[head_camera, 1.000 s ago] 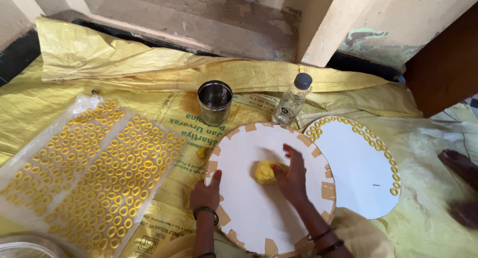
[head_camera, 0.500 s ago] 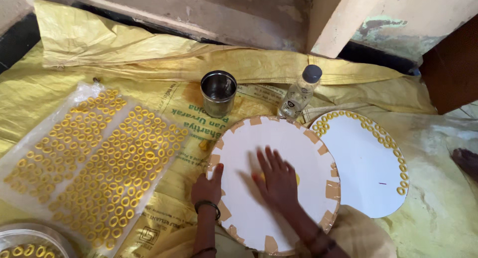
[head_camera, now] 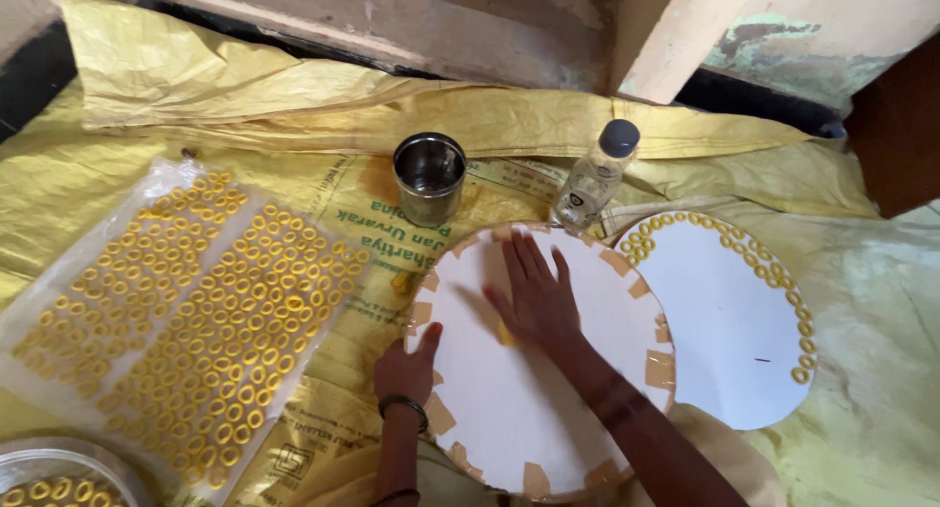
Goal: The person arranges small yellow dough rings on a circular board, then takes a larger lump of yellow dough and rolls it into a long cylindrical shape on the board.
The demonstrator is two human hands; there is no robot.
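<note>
Right hand [head_camera: 537, 297] flat, fingers spread, gripping nothing, presses yellow dough [head_camera: 506, 333] on round white board [head_camera: 509, 419], left hand [head_camera: 406, 368] open steadying its edge; dough not yet shaped, rings [head_camera: 206, 311] dry on plastic sheet [head_camera: 44, 316], second board [head_camera: 725, 341] rim-lined only.

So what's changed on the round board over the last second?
The right hand has flattened and slid forward up the board, so the yellow dough that showed as a lump beside it is now nearly hidden under the palm. The left hand still rests on the board's left edge. Cup, bottle and rings have not moved.
</note>
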